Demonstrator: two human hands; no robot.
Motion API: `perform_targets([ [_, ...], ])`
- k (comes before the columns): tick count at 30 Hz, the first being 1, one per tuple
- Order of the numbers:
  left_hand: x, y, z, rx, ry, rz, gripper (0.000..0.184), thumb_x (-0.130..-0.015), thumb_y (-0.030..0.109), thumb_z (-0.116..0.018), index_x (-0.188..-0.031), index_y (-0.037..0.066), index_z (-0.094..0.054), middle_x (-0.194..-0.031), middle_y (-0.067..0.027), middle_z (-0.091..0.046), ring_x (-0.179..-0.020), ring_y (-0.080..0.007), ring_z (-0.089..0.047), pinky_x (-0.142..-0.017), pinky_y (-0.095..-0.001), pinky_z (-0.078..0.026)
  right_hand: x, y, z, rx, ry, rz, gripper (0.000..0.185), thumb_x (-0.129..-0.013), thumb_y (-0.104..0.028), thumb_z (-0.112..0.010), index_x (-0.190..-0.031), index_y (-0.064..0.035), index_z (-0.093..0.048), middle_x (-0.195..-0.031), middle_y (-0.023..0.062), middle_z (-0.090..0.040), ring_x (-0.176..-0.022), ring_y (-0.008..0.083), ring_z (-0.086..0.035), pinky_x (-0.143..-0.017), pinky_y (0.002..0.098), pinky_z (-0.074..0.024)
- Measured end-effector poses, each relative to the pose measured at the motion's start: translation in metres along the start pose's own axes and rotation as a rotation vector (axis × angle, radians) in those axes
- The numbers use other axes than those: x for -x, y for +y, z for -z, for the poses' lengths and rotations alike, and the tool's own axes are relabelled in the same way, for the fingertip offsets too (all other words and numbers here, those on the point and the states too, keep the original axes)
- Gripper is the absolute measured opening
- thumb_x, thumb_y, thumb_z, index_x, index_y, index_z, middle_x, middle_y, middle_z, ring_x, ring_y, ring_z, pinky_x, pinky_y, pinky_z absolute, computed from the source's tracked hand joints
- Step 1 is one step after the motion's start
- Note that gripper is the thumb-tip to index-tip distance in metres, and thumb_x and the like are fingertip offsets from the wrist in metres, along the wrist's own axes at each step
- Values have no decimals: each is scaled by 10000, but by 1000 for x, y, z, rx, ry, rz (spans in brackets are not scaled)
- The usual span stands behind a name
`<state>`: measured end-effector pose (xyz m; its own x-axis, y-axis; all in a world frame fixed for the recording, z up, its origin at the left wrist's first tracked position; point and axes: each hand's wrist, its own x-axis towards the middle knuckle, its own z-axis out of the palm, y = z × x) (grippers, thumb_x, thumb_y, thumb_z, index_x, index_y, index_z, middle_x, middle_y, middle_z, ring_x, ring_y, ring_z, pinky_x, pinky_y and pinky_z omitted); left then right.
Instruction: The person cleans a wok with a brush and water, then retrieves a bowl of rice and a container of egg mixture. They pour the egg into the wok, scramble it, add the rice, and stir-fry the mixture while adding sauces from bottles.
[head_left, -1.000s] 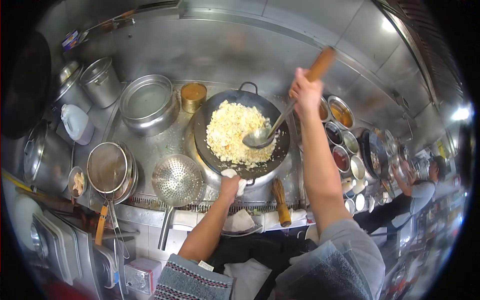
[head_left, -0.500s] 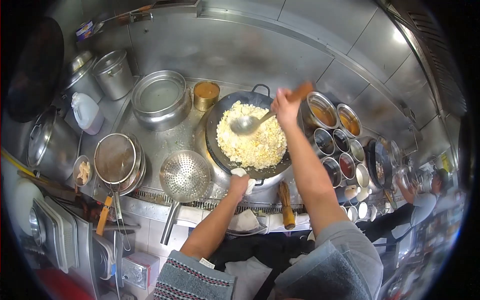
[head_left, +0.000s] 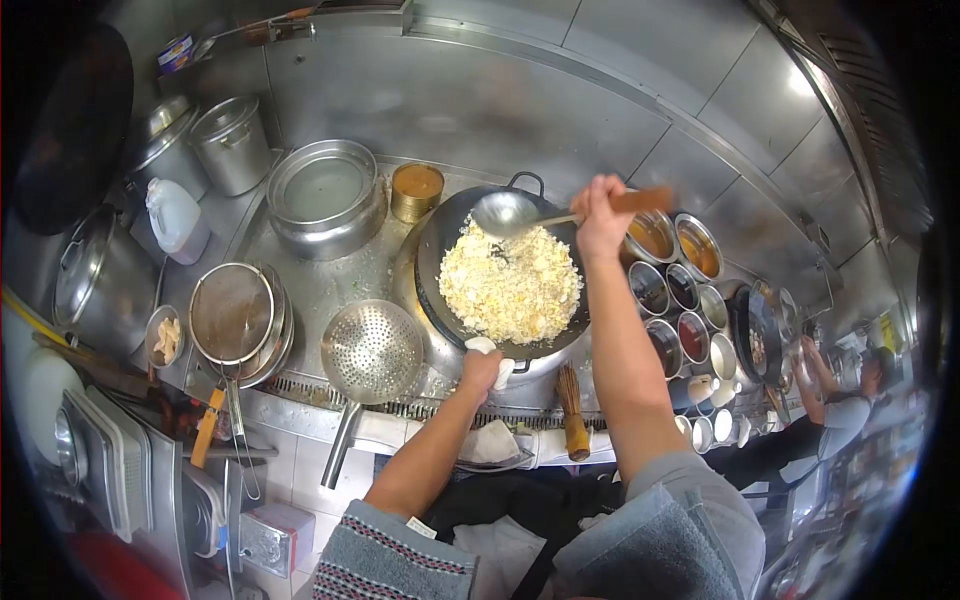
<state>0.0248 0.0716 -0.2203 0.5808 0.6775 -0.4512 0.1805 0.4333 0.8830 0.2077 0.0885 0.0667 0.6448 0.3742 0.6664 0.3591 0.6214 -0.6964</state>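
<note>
A large dark wok (head_left: pixel 432 262) holds a heap of fried rice with egg (head_left: pixel 510 290). My right hand (head_left: pixel 603 222) is closed round the wooden handle of a ladle (head_left: pixel 505 214). The ladle's metal bowl is over the far left part of the wok, at the rice's upper edge; whether it touches the rice I cannot tell. At the wok's near rim, my left hand (head_left: pixel 481 371) grips a folded white cloth (head_left: pixel 503 374) against the edge. The cloth hides that part of the rim. A small loop handle stands up at the wok's far side.
A perforated strainer (head_left: pixel 372 352) and mesh sieves (head_left: pixel 232 312) lie left of the wok. Behind stand a wide pot (head_left: pixel 325 225) and an orange-filled tin (head_left: pixel 416 193). A bamboo brush (head_left: pixel 573 412) is at the front. Seasoning bowls (head_left: pixel 650 288) and another person (head_left: pixel 840 420) are at right.
The ladle has moved from over the rice up to the wok's far side. My right hand has shifted up and right with it. My left hand stays at the near rim.
</note>
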Motion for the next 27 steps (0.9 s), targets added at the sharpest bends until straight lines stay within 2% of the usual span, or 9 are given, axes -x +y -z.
perform_targets([
  [2,9,13,3,-80,-47,110,395,-772,182,-627,-984,-151,-616,-957,-278,-667,-880,-343,-667,-744,-414,-498,23,59,16,205,87,-92,288,-892,-240,-680,-723,-73,-517,-545,4,-486,-454,105,-460,-430,267,-379],
  [5,-1,-4,0,-28,-8,22,398,-774,189,-629,-993,-143,-620,-986,-284,-663,-923,-352,-662,-765,-416,-494,-11,-2,-27,415,-63,-277,266,-895,-184,-662,-730,-89,-476,-532,-33,-439,-420,90,-399,-412,258,-331],
  [9,9,5,1,-49,-3,56,392,-775,186,-626,-1000,-135,-622,-1001,-284,-661,-936,-350,-662,-762,-417,-495,37,-40,-18,-83,-208,-30,270,-904,-180,-643,-714,-106,-466,-548,-21,-463,-499,88,-442,-476,256,-352],
  [11,10,9,2,-31,-10,8,379,-779,183,-620,-998,-126,-627,-986,-276,-664,-924,-344,-662,-759,-411,-497,78,-8,-8,344,-271,92,291,-899,-219,-655,-714,-105,-462,-563,-17,-467,-534,97,-463,-502,265,-375],
  [14,24,26,5,0,-64,66,362,-781,178,-610,-990,-117,-626,-956,-249,-670,-862,-321,-668,-725,-409,-498,41,-34,-16,308,-160,-325,288,-886,-231,-668,-719,-98,-475,-565,-33,-458,-485,90,-430,-461,250,-349],
  [17,21,28,7,-31,-68,75,351,-785,173,-604,-984,-116,-621,-940,-232,-674,-828,-306,-670,-692,-412,-497,35,-110,-42,244,-180,-253,241,-887,-202,-660,-737,-101,-501,-563,-29,-457,-460,85,-425,-424,245,-325],
  [23,23,28,6,-53,-72,97,345,-789,175,-600,-977,-113,-628,-901,-221,-677,-809,-298,-668,-668,-408,-496,52,-33,-13,398,-186,-273,324,-903,-252,-657,-681,-76,-501,-530,-25,-480,-440,93,-457,-438,263,-364],
  [25,24,29,7,-19,-99,67,368,-785,189,-607,-976,-124,-627,-907,-231,-676,-806,-305,-668,-678,-412,-497,31,-98,-43,442,47,-321,295,-906,-268,-659,-725,-82,-519,-531,-12,-489,-425,89,-447,-398,255,-352],
  [27,12,20,7,-101,-66,82,383,-780,205,-615,-964,-131,-631,-900,-239,-675,-799,-307,-668,-676,-415,-496,33,-127,-31,203,-93,-276,275,-908,-254,-658,-736,-86,-525,-529,-11,-487,-415,85,-445,-379,252,-344],
])
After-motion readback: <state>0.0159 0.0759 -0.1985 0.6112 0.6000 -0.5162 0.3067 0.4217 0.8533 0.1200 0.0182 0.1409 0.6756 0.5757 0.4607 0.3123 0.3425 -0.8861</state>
